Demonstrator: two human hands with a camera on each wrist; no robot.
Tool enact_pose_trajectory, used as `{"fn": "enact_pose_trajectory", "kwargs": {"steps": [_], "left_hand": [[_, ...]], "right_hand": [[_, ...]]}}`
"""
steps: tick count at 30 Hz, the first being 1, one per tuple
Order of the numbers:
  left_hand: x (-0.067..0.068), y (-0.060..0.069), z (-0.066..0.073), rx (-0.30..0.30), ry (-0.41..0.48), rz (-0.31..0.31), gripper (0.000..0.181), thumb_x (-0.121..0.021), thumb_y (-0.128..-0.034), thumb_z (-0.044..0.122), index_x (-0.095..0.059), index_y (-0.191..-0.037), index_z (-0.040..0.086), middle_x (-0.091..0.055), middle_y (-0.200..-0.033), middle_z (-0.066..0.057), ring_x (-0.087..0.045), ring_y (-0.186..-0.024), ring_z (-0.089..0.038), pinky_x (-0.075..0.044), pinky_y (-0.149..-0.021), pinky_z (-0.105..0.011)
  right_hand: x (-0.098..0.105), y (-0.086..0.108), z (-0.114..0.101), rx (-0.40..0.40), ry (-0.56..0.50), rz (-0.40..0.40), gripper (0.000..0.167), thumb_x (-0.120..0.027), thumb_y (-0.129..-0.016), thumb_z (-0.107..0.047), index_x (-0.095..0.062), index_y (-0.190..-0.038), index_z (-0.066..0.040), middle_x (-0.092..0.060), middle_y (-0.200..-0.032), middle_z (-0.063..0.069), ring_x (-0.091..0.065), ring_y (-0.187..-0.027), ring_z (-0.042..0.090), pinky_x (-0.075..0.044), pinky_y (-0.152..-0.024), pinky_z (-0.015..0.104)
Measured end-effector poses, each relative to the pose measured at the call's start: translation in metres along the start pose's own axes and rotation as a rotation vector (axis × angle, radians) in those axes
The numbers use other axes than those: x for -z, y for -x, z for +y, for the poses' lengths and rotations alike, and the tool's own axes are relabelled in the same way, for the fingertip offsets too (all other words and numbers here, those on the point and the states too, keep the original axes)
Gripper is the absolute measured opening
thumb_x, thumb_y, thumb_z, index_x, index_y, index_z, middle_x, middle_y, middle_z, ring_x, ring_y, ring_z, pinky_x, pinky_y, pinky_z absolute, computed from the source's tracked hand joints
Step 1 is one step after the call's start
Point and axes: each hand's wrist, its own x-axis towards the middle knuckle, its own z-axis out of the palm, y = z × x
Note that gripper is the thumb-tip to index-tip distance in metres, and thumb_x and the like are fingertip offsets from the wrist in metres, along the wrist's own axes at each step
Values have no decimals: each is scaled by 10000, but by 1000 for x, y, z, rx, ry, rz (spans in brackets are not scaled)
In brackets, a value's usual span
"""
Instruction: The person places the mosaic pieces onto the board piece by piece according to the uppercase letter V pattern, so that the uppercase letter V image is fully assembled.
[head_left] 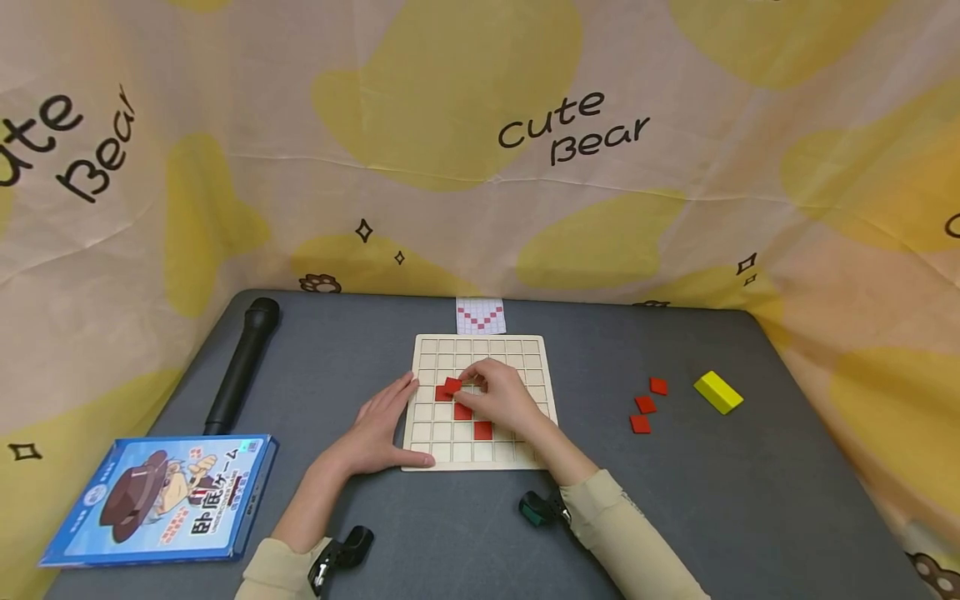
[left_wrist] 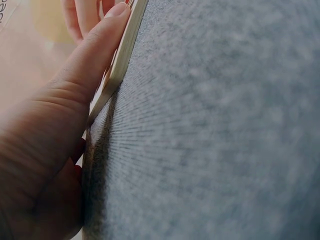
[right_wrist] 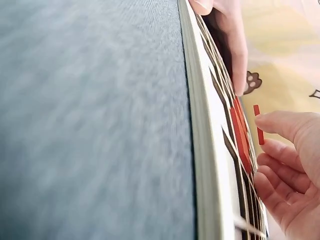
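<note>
A pale gridded board [head_left: 442, 457] lies on the table, with three red square tiles sitting in its cells on a diagonal, one of them this lower tile [head_left: 483, 431]. My right hand [head_left: 497, 395] is above the board and pinches another red tile [head_left: 452, 386] between thumb and finger; in the right wrist view that tile [right_wrist: 258, 125] stands off the board, seen edge-on. My left hand [head_left: 378, 427] rests along the board's left side, fingers extended, thumb at the near edge. The left wrist view shows this thumb [left_wrist: 95, 55] against the board's rim [left_wrist: 122, 57].
Behind the board lies a pattern card [head_left: 481, 317] with red squares in a V. To the right are three loose red tiles [head_left: 645, 405] and a yellow block [head_left: 718, 392]. A black cylindrical object [head_left: 243, 367] and a blue box [head_left: 161, 500] are on the left.
</note>
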Motion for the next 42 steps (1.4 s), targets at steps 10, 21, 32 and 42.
{"fn": "enact_pose_trajectory", "kwargs": {"steps": [10, 21, 32, 42], "left_hand": [[2, 0, 0, 3, 19, -8, 1177, -828, -667, 588, -256, -1537, 39, -188, -1606, -125, -204, -1431, -391, -202, -1061, -654], [5, -2, 1, 8, 52, -6, 1195, -845, -659, 563, -239, -1538, 26, -197, -1600, -138, -208, -1425, -406, -198, -1062, -663], [5, -3, 3, 13, 57, -14, 1180, -843, -669, 553, -240, -1540, 36, -189, -1604, -131, -199, -1435, -390, -192, -1076, -653], [4, -1, 2, 23, 47, -16, 1197, -838, -670, 561, -221, -1543, 21, -180, -1604, -148, -194, -1434, -404, -188, -1080, -648]], "right_hand": [[-14, -22, -6, 11, 36, -48, 209, -742, -856, -224, -715, -1025, -103, -648, -942, -2, -537, -831, 139, -450, -768, 269], [-19, -35, -15, -40, 132, -61, 240, -736, -845, -298, -726, -1045, -165, -672, -1012, -52, -584, -869, 108, -477, -784, 289], [-25, -36, -15, -64, 93, -29, 252, -742, -843, -279, -744, -1073, -177, -656, -941, -41, -576, -856, 109, -458, -767, 275], [-14, -21, -3, -6, -7, 0, 229, -691, -889, -223, -731, -1096, -134, -682, -1074, -2, -585, -982, 170, -450, -889, 338]]}}
